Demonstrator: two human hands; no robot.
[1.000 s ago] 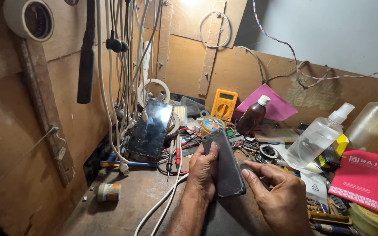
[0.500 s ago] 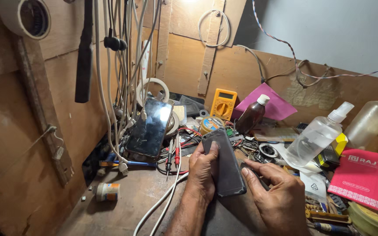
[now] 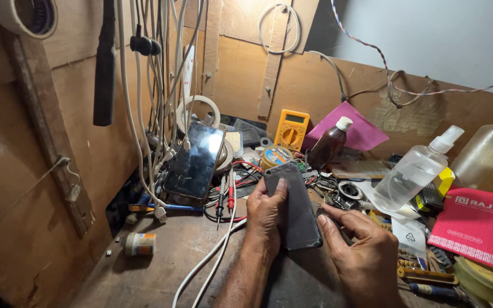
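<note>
My left hand [image 3: 265, 215] grips a dark grey phone [image 3: 295, 206] along its left edge, thumb pressed on its upper part. The phone stands tilted, its matt back side toward me, above the wooden bench. My right hand [image 3: 360, 251] touches the phone's lower right edge with its fingertips, fingers spread and pointing left. A second phone [image 3: 194, 162] with a glossy dark screen leans upright against hanging cables to the left.
White cables [image 3: 212, 259] trail across the bench under my left wrist. Behind are a yellow multimeter [image 3: 291, 129], a brown bottle [image 3: 327, 147], a clear spray bottle [image 3: 415, 169], red and black probes [image 3: 226, 194], a red booklet [image 3: 471, 223] and a small white jar [image 3: 139, 243].
The view has shifted slightly. Both hands and the phone stay in nearly the same pose.
</note>
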